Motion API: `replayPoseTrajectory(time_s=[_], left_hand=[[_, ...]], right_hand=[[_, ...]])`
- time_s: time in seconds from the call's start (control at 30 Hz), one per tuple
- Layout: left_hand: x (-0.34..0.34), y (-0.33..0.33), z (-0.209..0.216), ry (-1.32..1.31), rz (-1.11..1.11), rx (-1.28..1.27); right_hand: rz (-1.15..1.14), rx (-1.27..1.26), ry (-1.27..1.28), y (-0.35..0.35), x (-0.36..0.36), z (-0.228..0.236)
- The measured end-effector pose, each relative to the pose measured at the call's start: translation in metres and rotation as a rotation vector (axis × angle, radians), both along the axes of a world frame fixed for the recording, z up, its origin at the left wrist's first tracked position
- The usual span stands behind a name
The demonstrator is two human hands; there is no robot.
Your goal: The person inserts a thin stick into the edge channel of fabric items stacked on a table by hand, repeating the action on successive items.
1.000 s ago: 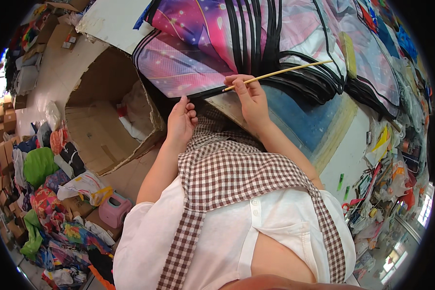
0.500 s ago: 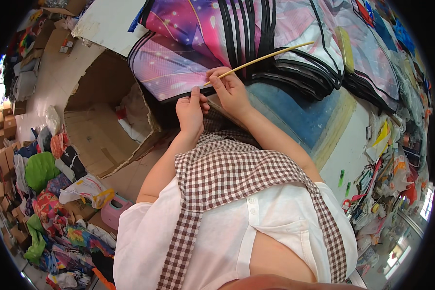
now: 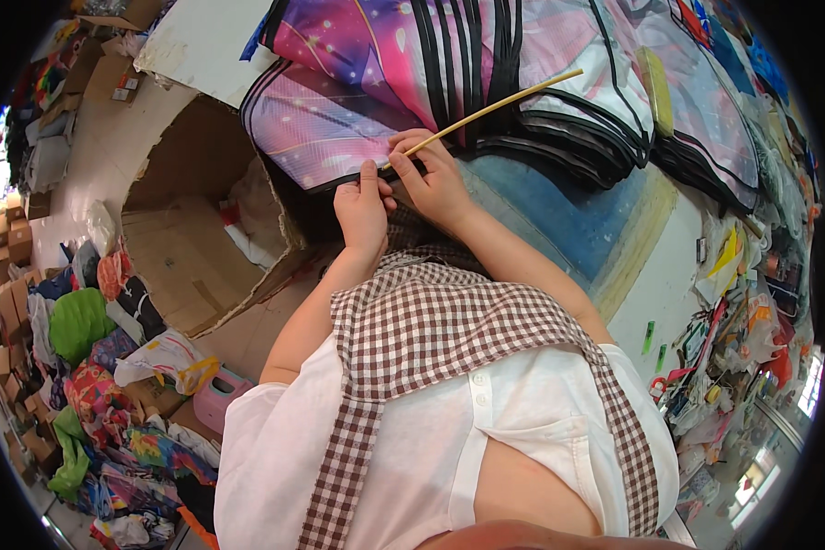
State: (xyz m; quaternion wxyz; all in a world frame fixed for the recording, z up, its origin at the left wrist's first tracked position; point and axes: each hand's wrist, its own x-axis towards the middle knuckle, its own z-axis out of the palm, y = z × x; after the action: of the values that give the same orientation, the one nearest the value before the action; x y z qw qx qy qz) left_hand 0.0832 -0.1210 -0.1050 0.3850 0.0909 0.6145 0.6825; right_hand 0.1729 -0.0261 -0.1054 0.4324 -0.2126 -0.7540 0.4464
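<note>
My right hand [image 3: 435,183] is closed round a thin yellow rod [image 3: 504,105], which slants up to the right. The rod's lower end meets the black edging of a pink and purple printed fabric piece [image 3: 325,128]; whether it is inside the edging is hidden by my fingers. Close beside it, my left hand [image 3: 362,211] pinches that black edge between thumb and fingers. Beyond the hands lies a pile of similar fabric pieces [image 3: 559,137] with black borders, stacked in layers.
A yellowish block [image 3: 654,92] rests on the fabric to the right. Below the pile is a blue panel [image 3: 559,211] on a white table [image 3: 655,266]. An open cardboard box [image 3: 192,266] stands at my left. Heaped cloth and bags [image 3: 110,376] lie further left; mixed clutter [image 3: 752,302] lines the right.
The rod has shifted a little to the left, its far end now slightly higher. My right hand has moved slightly left with it, while my left hand stays nearly in place.
</note>
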Motion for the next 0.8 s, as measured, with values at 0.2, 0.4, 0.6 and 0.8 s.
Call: replayPoseTrajectory(time_s=[0.2,0.4,0.6,0.8], left_hand=[[-0.002,-0.004,-0.001,0.007,-0.031,-0.002],[0.007,0.005,0.015,-0.1,-0.127,-0.014],[0.015,0.013,0.011,-0.052,-0.118,0.019],[0.017,0.014,0.008,0.013,-0.119,-0.021]], right_hand=[[-0.001,0.037,-0.037,0.001,0.004,0.004],[-0.076,-0.146,0.092,0.012,0.017,-0.006],[-0.088,-0.148,0.104,0.012,0.017,-0.006],[-0.076,-0.133,0.104,0.012,0.019,-0.006]])
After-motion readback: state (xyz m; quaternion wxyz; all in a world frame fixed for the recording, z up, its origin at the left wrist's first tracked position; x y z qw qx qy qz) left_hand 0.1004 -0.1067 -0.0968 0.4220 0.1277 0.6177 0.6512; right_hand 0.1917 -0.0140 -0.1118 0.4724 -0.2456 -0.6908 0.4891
